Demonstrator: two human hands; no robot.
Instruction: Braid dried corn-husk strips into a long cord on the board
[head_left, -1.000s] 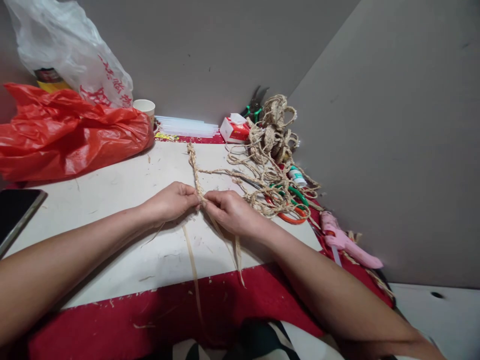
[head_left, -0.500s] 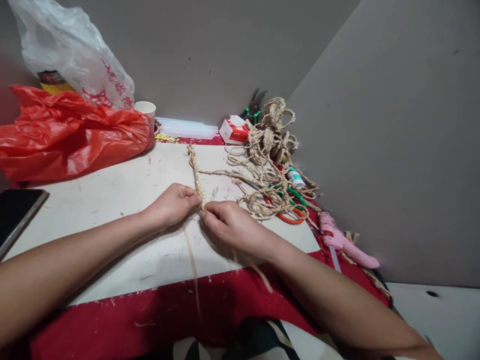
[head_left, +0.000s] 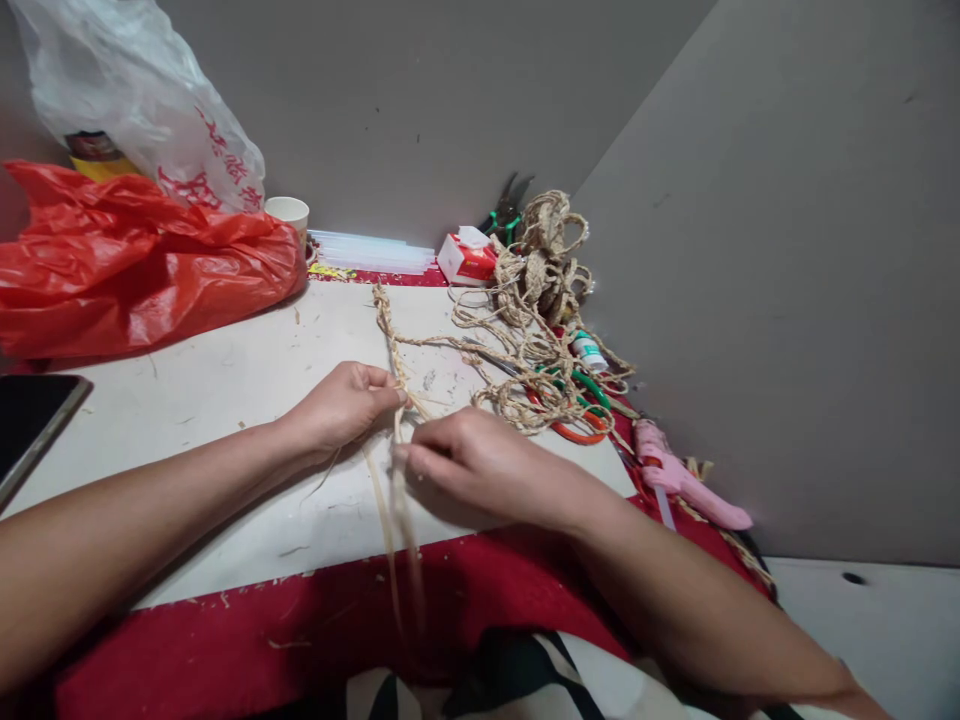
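A straw-coloured braid lies on the white board, running from its far edge toward me. My left hand pinches the near end of the braid between thumb and fingers. Just to the right and slightly nearer, my right hand has thumb and forefinger closed on a loose straw strand, which hangs down blurred. Another pale strand trails from the work over the board's near edge onto the red cloth. A thin cord leads off from the braid to the right.
At right lie tangled straw cord, scissors, a small white-green bottle and a pink glue gun. Behind stand a tissue pack, pliers, glue sticks and a cup. A red bag and phone are left.
My right hand has moved slightly down from the braid's end, drawing a strand toward me. The strand that hung to its right now hangs between the hands. My left hand keeps its pinch.
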